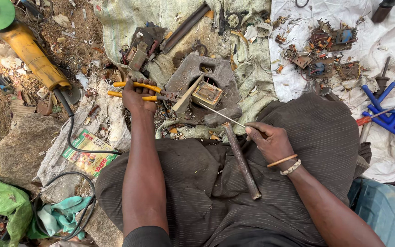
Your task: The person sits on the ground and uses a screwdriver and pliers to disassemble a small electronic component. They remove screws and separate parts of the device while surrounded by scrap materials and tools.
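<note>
Left hand (137, 97) clamps orange-handled pliers (138, 90) gripping a small square metal transformer core (207, 94) on the grey block (202, 77); right hand (270, 141) pinches a thin metal rod (220, 114) touching it.

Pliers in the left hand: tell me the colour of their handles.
Orange-yellow handles on the pliers, gripped by the left hand; seen in the head view.

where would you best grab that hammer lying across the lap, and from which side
Judging by its pose, grip the hammer on the bare lower half of its handle, coming from above and slightly from the right. That end lies free on the dark cloth, while the head rests against the metal block, close under the thin rod held by the right hand.
</note>
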